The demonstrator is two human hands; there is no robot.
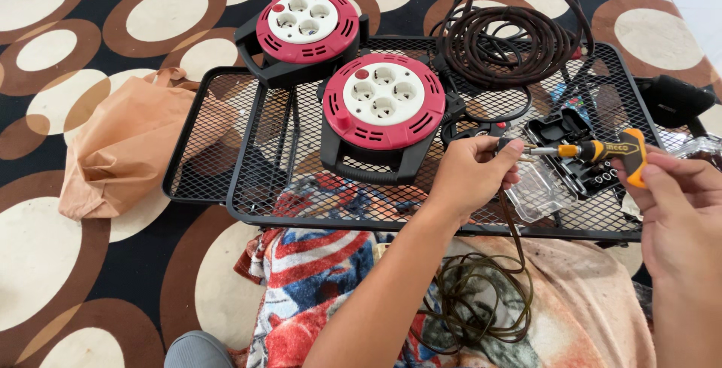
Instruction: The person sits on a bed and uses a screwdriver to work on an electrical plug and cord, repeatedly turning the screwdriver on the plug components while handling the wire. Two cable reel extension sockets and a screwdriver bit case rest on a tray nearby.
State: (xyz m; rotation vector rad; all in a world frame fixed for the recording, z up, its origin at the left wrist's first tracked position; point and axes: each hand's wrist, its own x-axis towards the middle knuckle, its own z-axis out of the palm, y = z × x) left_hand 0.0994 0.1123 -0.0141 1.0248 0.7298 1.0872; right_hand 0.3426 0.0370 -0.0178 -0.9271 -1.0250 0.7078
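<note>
Olive cable is coiled in the lap, its end pinched shut in the left hand; a yellow-handled screwdriver is gripped by the right hand, tip steadied against it.

Screwdriver: yellow-and-black T-shaped handle, short metal shaft lying level and pointing left, held in the right hand above the black wire mesh rack.
Shaft tip: right up against the small dark plug end pinched in the left hand.
Cable: thin, dark olive-brown, drops straight down from the left hand and gathers in loose loops on the cloth over the lap.
Plug end: mostly hidden by fingertips, details too small to tell.
</note>
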